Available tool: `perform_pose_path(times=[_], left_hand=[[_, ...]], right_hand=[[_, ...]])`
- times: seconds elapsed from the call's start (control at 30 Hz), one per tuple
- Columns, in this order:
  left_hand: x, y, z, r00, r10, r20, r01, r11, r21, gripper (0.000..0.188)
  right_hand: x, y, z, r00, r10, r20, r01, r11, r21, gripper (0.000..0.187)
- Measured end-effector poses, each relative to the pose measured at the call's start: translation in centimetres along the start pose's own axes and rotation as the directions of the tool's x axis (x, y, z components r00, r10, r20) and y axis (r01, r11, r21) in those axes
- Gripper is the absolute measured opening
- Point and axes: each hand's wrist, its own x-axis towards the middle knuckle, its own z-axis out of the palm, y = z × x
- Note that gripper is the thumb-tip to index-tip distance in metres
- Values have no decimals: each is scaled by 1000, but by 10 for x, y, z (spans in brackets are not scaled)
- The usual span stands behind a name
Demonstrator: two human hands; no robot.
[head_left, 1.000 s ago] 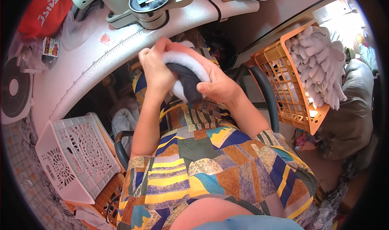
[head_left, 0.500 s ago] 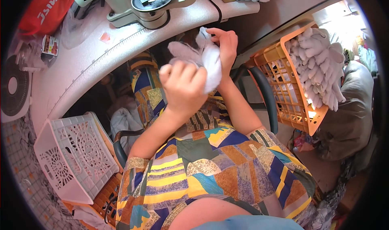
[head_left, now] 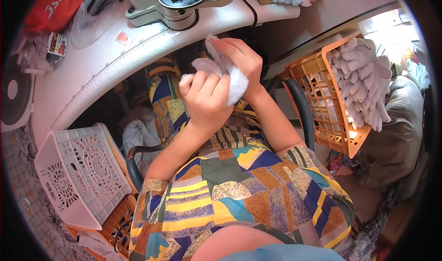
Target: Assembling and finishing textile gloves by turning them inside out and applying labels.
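Note:
A pale, fluffy fleece piece [head_left: 237, 85] with a visible seam line is held up between both hands over my lap. My left hand [head_left: 207, 96] is closed on its lower left part, knuckles up. Higher and to the right, my right hand [head_left: 244, 61] pinches the upper end of the same piece, and its fingers press along the seam. A thin flap of the fleece stands out past the left fingers. Part of the piece is hidden behind both hands, so its full shape does not show.
A sewing machine [head_left: 159, 5] stands on the white curved table [head_left: 103, 84] ahead. An orange basket [head_left: 317, 100] heaped with pale fleece pieces [head_left: 361, 81] is at the right, beside a chair armrest [head_left: 299, 104]. A white crate [head_left: 87, 173] sits at the left.
My right hand has moved slightly left and turned, its fingers now lying along the piece's upper end. The left hand has shifted only a little, and the fleece has folded closer.

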Motion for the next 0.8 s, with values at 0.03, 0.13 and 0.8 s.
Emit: perform_pose_path(times=[0.03,0.13,0.8], left_hand=[[-1,1,0,1000,-12,1,12,1000,-6,20],[-4,-1,-2,999,-31,35,33,999,-36,25],[13,-50,-13,889,-333,315,362,931,-38,27]], right_hand=[[0,1,1,1000,24,-2,-24,999,48,40],[-6,-7,-1,976,214,48,-213,977,-16,46],[-19,-24,-31,542,354,762,-766,-165,621,101]])
